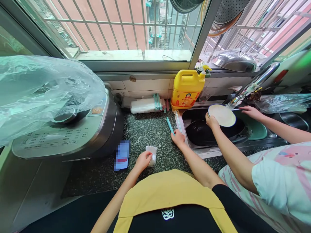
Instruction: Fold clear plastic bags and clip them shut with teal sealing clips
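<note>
My left hand (pixel 143 160) pinches the edge of a small clear plastic bag (pixel 152 152) lying on the dark speckled counter; what is inside the bag is hard to make out. A slim teal stick, which looks like a bag sealing clip (pixel 169 124), is in my right hand (pixel 178 138), its far end pointing towards the window. My right hand is just left of the sink edge. To the left of my left hand lies a blue packet (pixel 122 157) with a blurred front. Similar teal strips (pixel 157 102) sit on a white plastic bundle (pixel 143 105) by the wall.
On the right, a co-worker's hand (pixel 212 121) holds a white plate (pixel 222 115) over the sink (pixel 179 124), near the faucet (pixel 245 94). A yellow jug (pixel 187 87) stands at the back. A grey appliance (pixel 107 129) under plastic (pixel 48 84) occupies the left.
</note>
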`<state>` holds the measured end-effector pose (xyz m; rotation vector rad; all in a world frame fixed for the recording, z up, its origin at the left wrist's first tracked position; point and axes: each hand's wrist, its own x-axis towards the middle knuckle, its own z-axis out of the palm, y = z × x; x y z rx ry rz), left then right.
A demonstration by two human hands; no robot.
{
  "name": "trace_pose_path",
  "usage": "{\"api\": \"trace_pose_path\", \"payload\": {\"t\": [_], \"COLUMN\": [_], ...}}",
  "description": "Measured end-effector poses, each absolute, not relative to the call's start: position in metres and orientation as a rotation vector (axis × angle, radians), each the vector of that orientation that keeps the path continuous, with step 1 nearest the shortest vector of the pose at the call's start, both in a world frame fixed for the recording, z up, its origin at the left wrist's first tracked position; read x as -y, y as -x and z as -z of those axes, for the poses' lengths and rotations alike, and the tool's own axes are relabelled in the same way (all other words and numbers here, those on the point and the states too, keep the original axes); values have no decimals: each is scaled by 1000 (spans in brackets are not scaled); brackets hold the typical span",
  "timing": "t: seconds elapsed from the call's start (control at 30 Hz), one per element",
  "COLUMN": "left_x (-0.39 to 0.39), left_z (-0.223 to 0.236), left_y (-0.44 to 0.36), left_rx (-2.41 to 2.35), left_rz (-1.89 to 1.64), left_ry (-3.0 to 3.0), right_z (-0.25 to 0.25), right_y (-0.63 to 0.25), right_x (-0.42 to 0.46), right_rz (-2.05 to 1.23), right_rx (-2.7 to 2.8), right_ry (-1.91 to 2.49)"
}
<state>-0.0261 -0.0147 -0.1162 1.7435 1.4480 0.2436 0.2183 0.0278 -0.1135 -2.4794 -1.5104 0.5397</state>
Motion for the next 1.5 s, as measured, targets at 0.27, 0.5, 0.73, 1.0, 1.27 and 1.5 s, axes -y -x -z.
{"api": "trace_pose_path", "payload": {"t": [0.27,0.5,0.73,1.0,1.27,1.5], "left_x": [5,-12,-12,-6,-5,-4], "left_z": [95,55,18,1,-1,-6], "left_y": [26,22,23,25,22,22], "left_rx": [-1476,-1406,-1281,-1199,-1175,-1177], "left_rz": [-387,-641,-867,-902,-921,-954], "left_ry": [-1714,-1716,-1700,-1743,-1644,-1501], "right_z": [92,69,50,47,41,34], "right_y": [-212,-202,-193,-198,-203,-199], "right_x": [16,48,60,62,63,58], "right_rz": [-422,-294,-153,5,146,146], "right_rx": [1615,1741,1827,1908,1892,1892], "right_ry": [2209,1754,1560,1504,1319,1284]}}
